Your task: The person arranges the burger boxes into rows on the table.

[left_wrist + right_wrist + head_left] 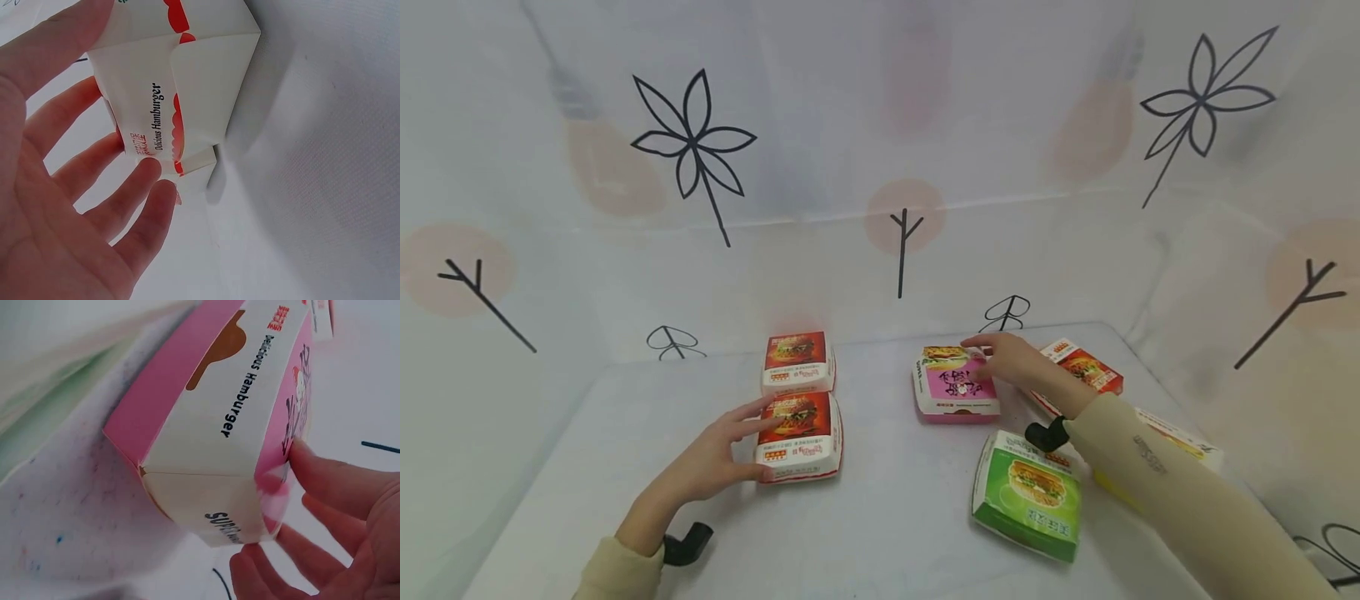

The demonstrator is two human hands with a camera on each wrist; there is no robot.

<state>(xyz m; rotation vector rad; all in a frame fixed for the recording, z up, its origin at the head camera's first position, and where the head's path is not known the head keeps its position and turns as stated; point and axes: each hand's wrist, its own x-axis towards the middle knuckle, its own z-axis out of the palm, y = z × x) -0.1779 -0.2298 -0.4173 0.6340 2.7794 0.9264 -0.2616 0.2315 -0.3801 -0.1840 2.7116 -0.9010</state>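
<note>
My left hand (703,458) is at the left side of the nearer red hamburger box (808,433), its spread, fairly straight fingers touching it. In the left wrist view the thumb lies against this white-sided box (212,81), fingertips along its side. Directly behind it sits another red hamburger box (797,354). Farther right, my right hand (1011,358) holds a pink hamburger box (951,387) by its far right corner. The right wrist view shows the thumb on the pink top of that box (244,425) and fingers at its edge.
A green hamburger box (1030,492) sits in front of the right hand. Another red box (1086,367) lies partly behind the right forearm, and a yellow-and-white box (1180,437) is mostly covered by the sleeve. Patterned white cloth (820,275) rises behind the table.
</note>
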